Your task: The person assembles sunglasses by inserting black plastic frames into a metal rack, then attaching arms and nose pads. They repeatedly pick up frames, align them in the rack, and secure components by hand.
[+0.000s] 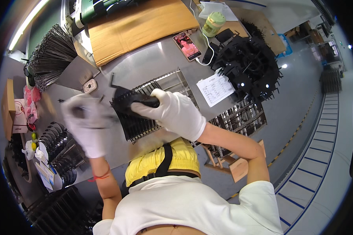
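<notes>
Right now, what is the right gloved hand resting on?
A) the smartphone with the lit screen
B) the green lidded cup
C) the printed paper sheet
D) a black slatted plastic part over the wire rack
D: the right hand in its white glove grips the black slatted plastic part above the wire rack; the smartphone, green cup and paper sheet lie apart, untouched.

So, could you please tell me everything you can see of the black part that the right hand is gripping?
The black part looks like moulded plastic, flat and dark, with a ridged or toothed edge on its left side. The gloved right hand closes over its upper right end, fingers wrapped round a rounded section. It is held just above a wire rack of similar dark pieces on the grey metal table. The left hand, blurred, is close beside it; whether they touch cannot be told.
</notes>
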The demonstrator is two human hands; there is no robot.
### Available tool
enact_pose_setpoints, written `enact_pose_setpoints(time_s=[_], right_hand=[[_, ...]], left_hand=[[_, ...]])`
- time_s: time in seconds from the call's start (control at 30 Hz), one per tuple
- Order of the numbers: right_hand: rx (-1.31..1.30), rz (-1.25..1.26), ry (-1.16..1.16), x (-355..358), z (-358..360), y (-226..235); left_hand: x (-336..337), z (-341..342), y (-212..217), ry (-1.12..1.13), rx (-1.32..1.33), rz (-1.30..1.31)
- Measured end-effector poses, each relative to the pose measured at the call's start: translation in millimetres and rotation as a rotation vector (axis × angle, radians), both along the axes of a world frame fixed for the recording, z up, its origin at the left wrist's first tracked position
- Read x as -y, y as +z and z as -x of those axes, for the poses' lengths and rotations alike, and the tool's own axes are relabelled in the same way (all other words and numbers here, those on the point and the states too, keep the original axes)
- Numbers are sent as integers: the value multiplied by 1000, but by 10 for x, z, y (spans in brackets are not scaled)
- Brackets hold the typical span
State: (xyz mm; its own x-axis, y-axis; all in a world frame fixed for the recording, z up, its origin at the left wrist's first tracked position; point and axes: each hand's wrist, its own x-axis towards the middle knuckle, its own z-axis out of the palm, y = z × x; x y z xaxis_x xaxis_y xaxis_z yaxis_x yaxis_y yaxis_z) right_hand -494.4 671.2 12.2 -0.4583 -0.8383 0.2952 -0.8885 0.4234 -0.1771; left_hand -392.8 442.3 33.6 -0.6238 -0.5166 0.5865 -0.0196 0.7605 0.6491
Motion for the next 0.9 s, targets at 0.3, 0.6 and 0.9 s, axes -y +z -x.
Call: enact_pose_setpoints(time_s=[0.3,0.6,0.9], right_hand=[[750,-134,-211,-345,306,-1349],[482,-262,-202,-320,204,-1215],[1512,304,-367,139,1400,-942]], left_hand=[[730,-190,-119,341,-189,-643],[-457,943,206,-200,-360,-419],[-1311,1548,-152,-418,301,132]])
